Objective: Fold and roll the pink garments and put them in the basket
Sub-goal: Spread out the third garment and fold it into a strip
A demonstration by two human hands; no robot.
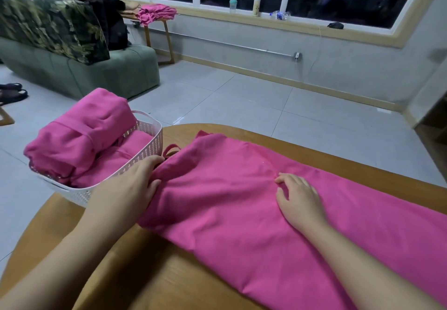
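Noted nearest the camera: wooden table (150, 283), rounded edge, bare at the near left. Spread across it from centre to the right edge, a pink garment (254, 213), folded lengthwise into a long band.

Left hand (135, 179) found at the garment's left end, fingers curled over a bunched fold and gripping it, thumb tucked against the cloth. Fingertips just beside the basket wall. Right hand (295, 193) laid palm down on the middle of the garment, fingers slightly spread and bent, pressing the cloth; nothing pinched, as far as could be judged.

White perforated basket (147, 150) seen at the table's far left edge, partly overhanging. Inside it, rolled pink garments (79, 135): one large roll stacked on top and rising above the rim, at least one more beneath. Exact count not determinable.

Beyond the table: grey tiled floor (242, 97). Far left, green sofa (96, 73) with a leaf-patterned cushion (48, 24). Behind it, a small wooden side table (167, 36) carrying a heap of pink cloth (157, 12). On the window sill (302, 23), three bottles (257, 4), one apparently lying down.
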